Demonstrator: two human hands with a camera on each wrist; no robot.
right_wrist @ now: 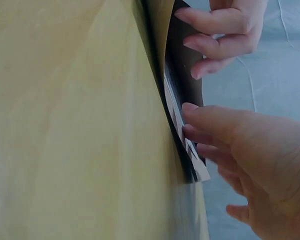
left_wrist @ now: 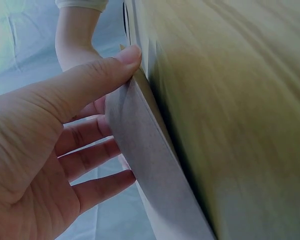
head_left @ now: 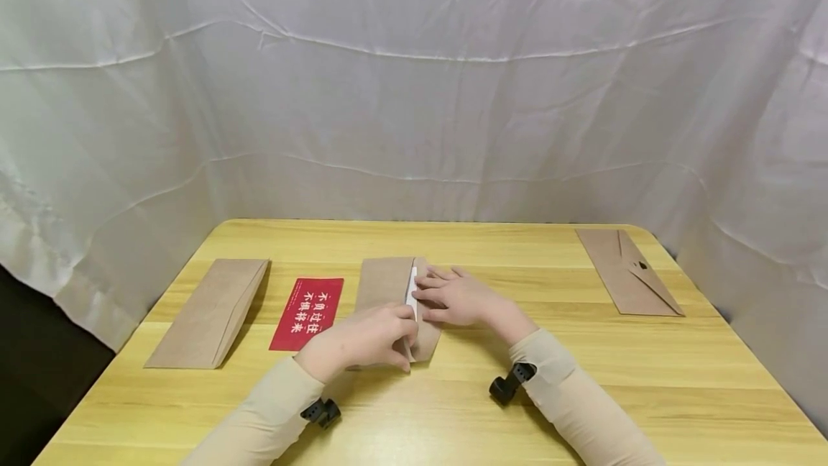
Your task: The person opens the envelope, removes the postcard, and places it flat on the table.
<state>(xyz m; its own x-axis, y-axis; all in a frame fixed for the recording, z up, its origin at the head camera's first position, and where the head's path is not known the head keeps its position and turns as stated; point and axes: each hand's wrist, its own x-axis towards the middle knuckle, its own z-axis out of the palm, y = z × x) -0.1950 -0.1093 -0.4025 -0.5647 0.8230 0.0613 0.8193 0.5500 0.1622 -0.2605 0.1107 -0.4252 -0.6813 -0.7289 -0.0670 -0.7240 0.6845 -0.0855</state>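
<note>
A brown paper envelope (head_left: 383,285) lies in the middle of the table with its flap folded out to the right. A white sheet's edge (head_left: 412,286) shows at its mouth. At the near end, my left hand (head_left: 375,336) pinches the envelope's edge, thumb on one side and fingers on the other; the left wrist view shows this edge (left_wrist: 150,150) close up. My right hand (head_left: 462,299) has its extended fingertips at the mouth and flap. In the right wrist view the mouth gapes, and the fingers (right_wrist: 210,117) touch beside the white edge.
Left of the envelope lies a red card (head_left: 307,313) with white characters. Another brown envelope (head_left: 203,315) rests at the far left of the wooden table (head_left: 453,416). A third envelope (head_left: 614,265), flap closed with a dark seal, lies at the right. White curtains (head_left: 414,106) surround the table.
</note>
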